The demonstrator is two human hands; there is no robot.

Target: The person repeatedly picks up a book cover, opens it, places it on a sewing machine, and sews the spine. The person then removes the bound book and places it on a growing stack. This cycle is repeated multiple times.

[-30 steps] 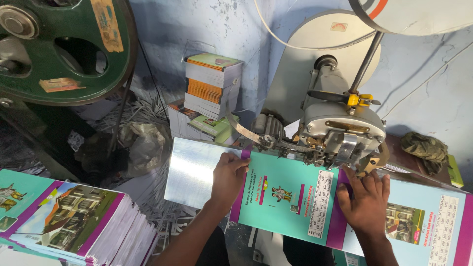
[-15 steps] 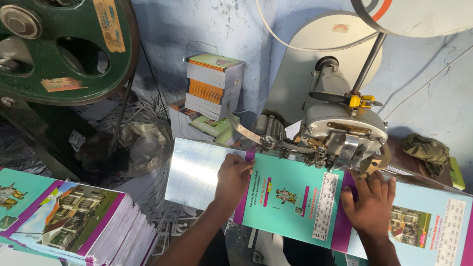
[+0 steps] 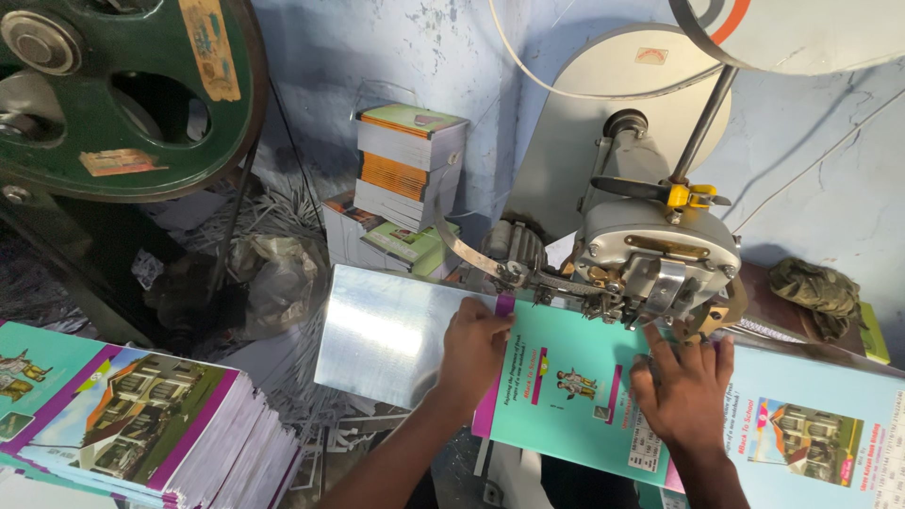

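Note:
A teal and purple notebook cover [image 3: 575, 386] lies opened flat under the head of a grey stitching machine [image 3: 650, 254]. My left hand [image 3: 474, 349] presses flat on the cover's left edge, beside a shiny metal plate [image 3: 386, 330]. My right hand [image 3: 685, 391] presses on the cover's middle, just below the machine's head. The cover's right half [image 3: 811, 424] shows a picture of a house. Both hands lie on the cover with fingers spread; neither grasps it.
A stack of the same printed covers [image 3: 132, 424] sits at the lower left. A large green flywheel [image 3: 123, 85] fills the upper left. Piled notebooks [image 3: 405, 160] stand against the blue wall. Paper trimmings litter the floor. A green cloth [image 3: 820, 292] lies at right.
The cover has shifted slightly to the right under the machine head, and both hands have moved with it. The rest stays the same.

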